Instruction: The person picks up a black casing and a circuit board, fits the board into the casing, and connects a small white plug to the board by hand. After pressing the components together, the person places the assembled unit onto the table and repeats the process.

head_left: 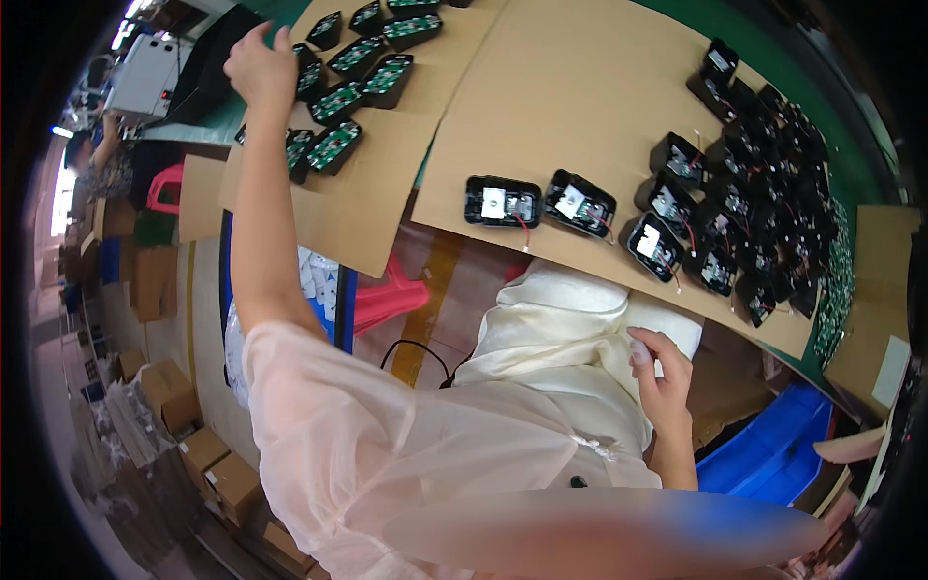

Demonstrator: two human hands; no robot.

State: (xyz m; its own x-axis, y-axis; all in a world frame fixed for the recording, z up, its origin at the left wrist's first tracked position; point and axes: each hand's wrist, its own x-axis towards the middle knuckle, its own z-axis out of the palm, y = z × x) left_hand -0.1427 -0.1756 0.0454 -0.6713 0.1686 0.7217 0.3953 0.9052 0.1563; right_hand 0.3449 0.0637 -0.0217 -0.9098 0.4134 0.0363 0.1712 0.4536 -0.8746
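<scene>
My left hand (263, 70) reaches out to the far left, beside a group of black plastic housings with green circuit boards (337, 101). Its thumb and forefinger stand apart, and I see nothing between them; the other fingers are partly hidden. Over my lap, my right hand (665, 379) hovers with loosely bent fingers, a gap between thumb and forefinger and nothing visible in it. On the table's near edge lie two open black housings, one (503, 202) beside another (580, 203), each with a white square part and thin red wires.
Many more black housings (764, 193) crowd the right side of the cardboard-covered table (541, 97). Past them lies a heap of green circuit boards (837, 300). Below stand a blue bin (773, 445) and a red stool (387, 295). Another person (101, 159) is at far left.
</scene>
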